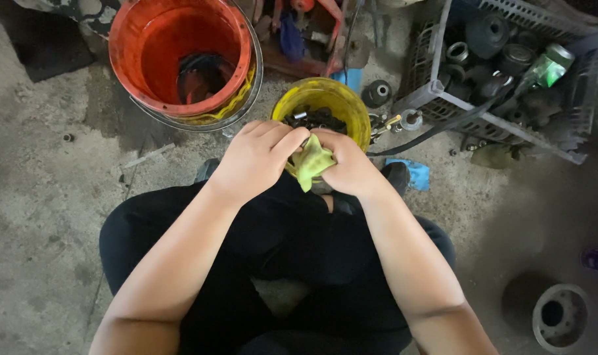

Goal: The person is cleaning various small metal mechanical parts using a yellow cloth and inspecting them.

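The left hand and the right hand are pressed close together above the knees, both curled shut on a yellow-green rag that bunches out between them. The left fingers fold over the top of the rag; the right hand grips it from the other side. Something small may be wrapped inside the rag, but the cloth and fingers hide it, so I cannot tell.

Just beyond the hands, on the concrete floor, stands a small yellow bucket holding a heap of small dark metal parts. The hands overlap its near rim in the view. To the left of it, and further off, is a bigger red bucket with something dark at its bottom.

To the right sits a grey plastic crate full of dark round parts, with a green bottle lying on top. A black hose runs along the floor in front of the crate. A round metal hub lies on the floor at the lower right, well apart from the hands
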